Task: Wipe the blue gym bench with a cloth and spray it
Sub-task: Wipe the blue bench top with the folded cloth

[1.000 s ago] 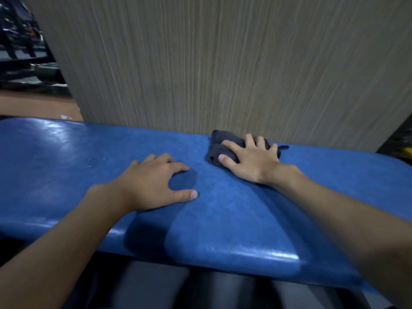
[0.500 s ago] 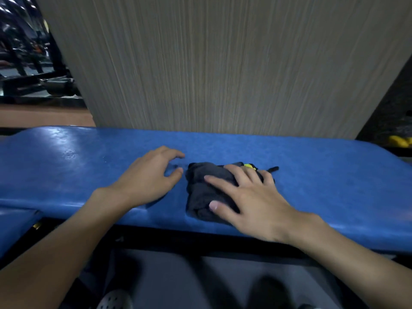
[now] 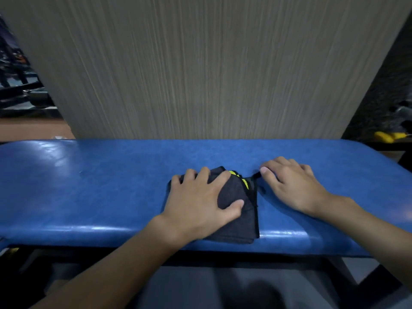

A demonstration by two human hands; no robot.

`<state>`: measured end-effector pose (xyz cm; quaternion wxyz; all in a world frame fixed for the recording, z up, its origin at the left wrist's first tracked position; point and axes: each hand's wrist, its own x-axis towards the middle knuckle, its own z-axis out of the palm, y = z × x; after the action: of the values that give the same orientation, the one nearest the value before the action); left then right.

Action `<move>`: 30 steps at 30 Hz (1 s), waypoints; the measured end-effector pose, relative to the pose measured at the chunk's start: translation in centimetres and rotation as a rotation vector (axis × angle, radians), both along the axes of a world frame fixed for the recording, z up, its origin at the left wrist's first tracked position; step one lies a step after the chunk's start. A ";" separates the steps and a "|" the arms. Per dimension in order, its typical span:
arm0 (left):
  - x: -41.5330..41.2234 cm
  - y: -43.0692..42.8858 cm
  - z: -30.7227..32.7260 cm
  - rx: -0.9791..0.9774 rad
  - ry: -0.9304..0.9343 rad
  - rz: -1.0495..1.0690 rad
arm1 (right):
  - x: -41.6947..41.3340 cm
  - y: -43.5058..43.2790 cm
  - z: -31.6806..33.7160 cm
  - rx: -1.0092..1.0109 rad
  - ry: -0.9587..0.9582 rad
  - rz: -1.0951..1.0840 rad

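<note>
The blue gym bench (image 3: 89,186) runs across the head view from left to right. A folded dark grey cloth (image 3: 236,197) with a yellow mark lies on it near the front edge. My left hand (image 3: 196,206) presses flat on the cloth's left part with fingers spread. My right hand (image 3: 294,186) rests on the bare bench just right of the cloth, its thumb tip touching the cloth's small black loop. No spray bottle is in view.
A tall wood-grain panel (image 3: 200,74) stands right behind the bench. Dark gym equipment (image 3: 22,90) shows at the far left, and a yellow object (image 3: 388,136) lies on the floor at the far right. The bench's dark frame and grey floor lie below.
My right hand has come off the cloth and moved right onto the bare bench. My left hand has moved onto the cloth, which now lies nearer the front edge.
</note>
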<state>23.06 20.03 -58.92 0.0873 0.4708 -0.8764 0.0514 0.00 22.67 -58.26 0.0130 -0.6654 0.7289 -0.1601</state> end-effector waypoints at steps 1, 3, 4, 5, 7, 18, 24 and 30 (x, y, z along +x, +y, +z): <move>-0.1 -0.4 0.1 -0.002 0.010 0.005 | 0.0 -0.7 0.1 0.004 0.000 -0.004; -0.5 -1.3 0.2 -0.003 0.024 0.014 | -0.1 -2.1 0.1 0.011 -0.024 -0.016; -0.6 -2.0 0.2 0.001 0.026 0.015 | -0.1 -2.8 0.1 0.014 -0.037 -0.022; -0.8 -2.9 0.1 0.006 0.030 0.017 | -0.2 -3.3 0.1 0.016 -0.042 -0.024; -1.1 -5.3 0.1 0.016 0.051 0.030 | -0.1 -4.1 -0.1 0.011 -0.030 -0.027; -3.9 -10.4 0.1 0.012 0.027 0.100 | -0.1 -6.3 -1.1 0.112 0.191 0.000; -5.9 -17.3 0.5 0.041 0.002 0.117 | -0.1 -6.8 -1.3 0.125 0.097 0.038; -6.8 -20.0 0.9 0.073 0.001 0.123 | -0.2 -6.7 -1.5 0.100 0.092 0.034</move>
<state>16.28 -0.02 -58.02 0.0673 0.5266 -0.8471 0.0242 -0.24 15.98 -59.78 0.0154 -0.6827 0.7246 -0.0928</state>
